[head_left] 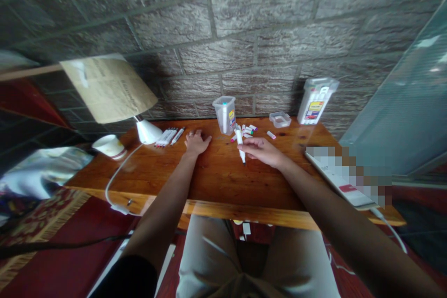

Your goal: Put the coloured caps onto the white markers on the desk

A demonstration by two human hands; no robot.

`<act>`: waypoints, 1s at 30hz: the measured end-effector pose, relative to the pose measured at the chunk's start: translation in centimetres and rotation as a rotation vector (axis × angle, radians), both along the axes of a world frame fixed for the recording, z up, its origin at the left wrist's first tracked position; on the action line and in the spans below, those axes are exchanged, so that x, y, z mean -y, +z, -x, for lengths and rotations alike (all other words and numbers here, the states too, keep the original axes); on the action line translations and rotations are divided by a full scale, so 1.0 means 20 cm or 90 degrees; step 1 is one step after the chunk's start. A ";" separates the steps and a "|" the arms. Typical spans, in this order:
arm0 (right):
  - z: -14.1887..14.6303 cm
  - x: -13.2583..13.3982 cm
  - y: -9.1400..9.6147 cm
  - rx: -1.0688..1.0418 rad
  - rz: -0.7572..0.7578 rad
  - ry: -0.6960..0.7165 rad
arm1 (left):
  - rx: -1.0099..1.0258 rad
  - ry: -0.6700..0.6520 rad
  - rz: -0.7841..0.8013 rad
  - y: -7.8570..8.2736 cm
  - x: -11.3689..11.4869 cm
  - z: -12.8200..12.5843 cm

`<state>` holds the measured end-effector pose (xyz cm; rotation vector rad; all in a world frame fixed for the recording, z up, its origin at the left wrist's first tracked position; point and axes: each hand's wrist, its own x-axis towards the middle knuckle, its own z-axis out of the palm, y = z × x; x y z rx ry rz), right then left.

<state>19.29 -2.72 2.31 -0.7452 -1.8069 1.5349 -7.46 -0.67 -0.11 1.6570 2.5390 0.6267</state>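
Observation:
My right hand [261, 150] pinches a white marker [240, 143] above the middle of the table; its dark tip points down. Flat on the wood lies my left hand [197, 142], fingers spread and holding nothing. Left of it, several white markers [167, 137] lie side by side, with one marker [179, 136] a little apart. Behind the held marker stands a clear plastic container [225, 115] with a blue-ended marker inside. Several coloured marker caps [248, 132] are scattered beside the container, and a pink cap [271, 135] lies further right.
A lamp [148, 131] and a paper cup [109, 146] stand at the left, with a cord over the table's front edge. At the right are a clear lid [280, 120], a filled marker case [317, 102] and a partly blurred flat device [340, 177]. A brick wall rises behind.

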 end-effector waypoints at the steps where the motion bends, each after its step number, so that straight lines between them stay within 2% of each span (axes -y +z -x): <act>1: 0.00 -0.01 -0.01 0.001 0.000 -0.001 | -0.007 -0.007 0.023 -0.01 0.00 0.01; 7: 0.00 -0.05 -0.08 -0.005 0.004 -0.008 | -0.029 -0.033 0.044 -0.03 -0.01 -0.01; 12: 0.00 -0.05 -0.07 -0.008 0.008 -0.038 | -0.023 -0.026 0.049 -0.02 -0.01 -0.01; 17: 0.00 -0.03 -0.04 -0.003 -0.003 -0.063 | -0.059 0.141 0.012 -0.01 -0.01 0.10; 19: -0.01 -0.03 -0.04 -0.005 -0.004 -0.063 | -0.053 0.167 0.024 -0.01 -0.01 0.14; 22: 0.00 -0.04 -0.04 -0.003 0.000 -0.062 | -0.072 0.136 0.026 0.00 0.00 0.13; 30: 0.00 -0.03 -0.03 -0.011 0.026 -0.067 | -0.085 -0.025 0.009 0.05 0.04 -0.01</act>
